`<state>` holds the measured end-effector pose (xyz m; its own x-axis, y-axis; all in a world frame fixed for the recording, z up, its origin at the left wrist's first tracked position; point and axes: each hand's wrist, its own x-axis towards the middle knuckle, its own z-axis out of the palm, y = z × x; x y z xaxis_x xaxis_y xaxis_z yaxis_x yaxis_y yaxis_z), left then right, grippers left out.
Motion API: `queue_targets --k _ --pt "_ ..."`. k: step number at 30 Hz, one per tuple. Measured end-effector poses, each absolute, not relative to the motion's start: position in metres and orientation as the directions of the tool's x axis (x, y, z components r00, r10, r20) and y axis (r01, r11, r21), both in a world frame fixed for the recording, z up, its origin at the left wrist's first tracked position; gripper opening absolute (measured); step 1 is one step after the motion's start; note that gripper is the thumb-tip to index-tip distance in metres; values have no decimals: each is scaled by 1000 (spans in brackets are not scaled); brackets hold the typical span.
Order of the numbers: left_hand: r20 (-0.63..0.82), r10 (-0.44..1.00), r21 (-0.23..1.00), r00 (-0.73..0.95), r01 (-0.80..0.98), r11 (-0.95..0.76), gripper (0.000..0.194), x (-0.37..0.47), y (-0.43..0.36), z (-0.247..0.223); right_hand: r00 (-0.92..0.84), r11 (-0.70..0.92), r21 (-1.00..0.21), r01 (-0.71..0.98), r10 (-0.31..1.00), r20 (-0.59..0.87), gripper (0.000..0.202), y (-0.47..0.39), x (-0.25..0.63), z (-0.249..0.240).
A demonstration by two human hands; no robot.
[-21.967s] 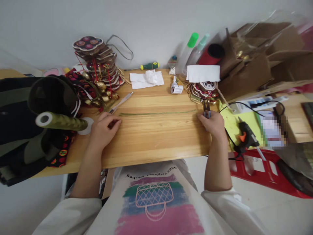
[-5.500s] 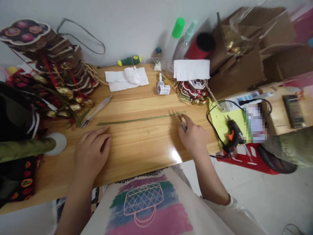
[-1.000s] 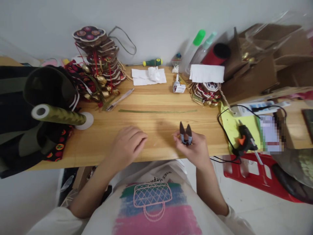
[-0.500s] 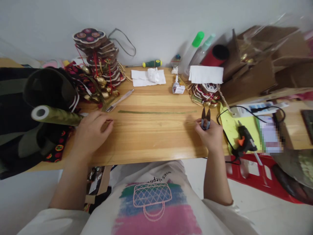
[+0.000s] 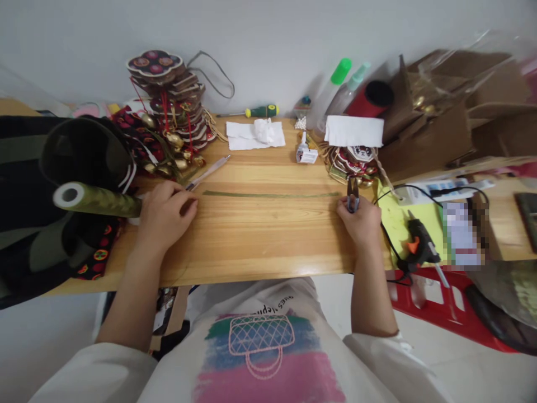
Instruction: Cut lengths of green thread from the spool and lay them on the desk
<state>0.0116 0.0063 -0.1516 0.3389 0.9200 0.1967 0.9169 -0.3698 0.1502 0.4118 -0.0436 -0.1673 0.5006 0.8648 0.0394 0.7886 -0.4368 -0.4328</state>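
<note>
Across the middle of the wooden table (image 5: 268,246) lies a thin bundle of green strands (image 5: 268,195), stretched almost straight. My left hand (image 5: 170,215) rests at its left end with fingers loosely bent; a gap shows between thumb and forefinger, and nothing is visible in them. Beside that hand lies a pen (image 5: 212,169). My right hand (image 5: 364,221) grips small thread snips (image 5: 353,193), dark blades pointing away from me, close to the right end of the strands. To the left of my left hand is a roll of olive-green material (image 5: 98,200).
Stacked ornaments with gold bells (image 5: 176,101) stand at back left. Behind the strands are a screwdriver (image 5: 262,111), white tissue (image 5: 254,135) and a small glue bottle (image 5: 305,151). At right sit a cardboard box (image 5: 423,134) and a hot glue gun (image 5: 422,240) with cables.
My left hand has moved slightly right and away from me, closer to the strands. My right hand has shifted slightly away from me, and the snips' blades are closer together.
</note>
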Motion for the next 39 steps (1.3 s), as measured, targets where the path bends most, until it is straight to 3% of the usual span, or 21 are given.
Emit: queue_targets --k 12,26,39 --pt "241 908 118 342 918 -377 15 11 9 -156 512 -434 -444 784 857 65 25 -39 414 -172" --pt "261 926 212 274 919 -332 17 9 6 -159 547 -462 -483 744 836 43 21 -38 411 -170" --pt "265 915 169 305 919 -356 18 8 4 -159 561 -479 -507 717 828 12 19 -41 404 -161"
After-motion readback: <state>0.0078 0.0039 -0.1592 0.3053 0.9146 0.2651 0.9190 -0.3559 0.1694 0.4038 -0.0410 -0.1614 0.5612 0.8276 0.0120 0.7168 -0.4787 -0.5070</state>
